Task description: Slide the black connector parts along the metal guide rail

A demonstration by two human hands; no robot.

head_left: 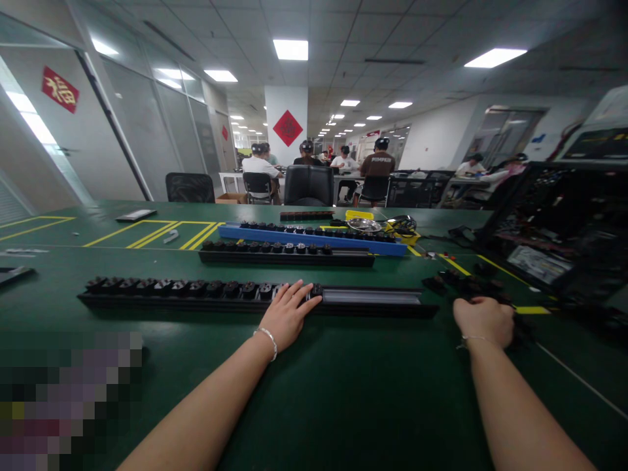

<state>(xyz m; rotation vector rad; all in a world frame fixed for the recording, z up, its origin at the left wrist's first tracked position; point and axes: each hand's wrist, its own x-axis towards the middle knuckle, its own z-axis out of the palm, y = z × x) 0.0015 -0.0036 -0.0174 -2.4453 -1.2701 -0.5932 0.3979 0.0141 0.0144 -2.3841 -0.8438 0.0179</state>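
Observation:
A long black rail (pixel 196 304) lies across the near part of the table, with a row of black socket-like modules (pixel 214 288) along its left and middle. Its right stretch is bare, showing a grey channel. My left hand (pixel 288 313) rests on the last modules in the row, fingers stretched out and slightly spread. To the right of the rail, my right hand (pixel 485 320) is closed at a heap of small black parts (pixel 471 284). Its fingertips are hidden, so I cannot make out what it holds.
Behind stand a shorter black rail (pixel 289 258) and a blue rail (pixel 387 248), both carrying black modules. A metal bowl (pixel 364 225) and a yellow tray (pixel 360 214) sit farther back. A large open black case (pixel 554 229) stands at right. Several people sit beyond the table.

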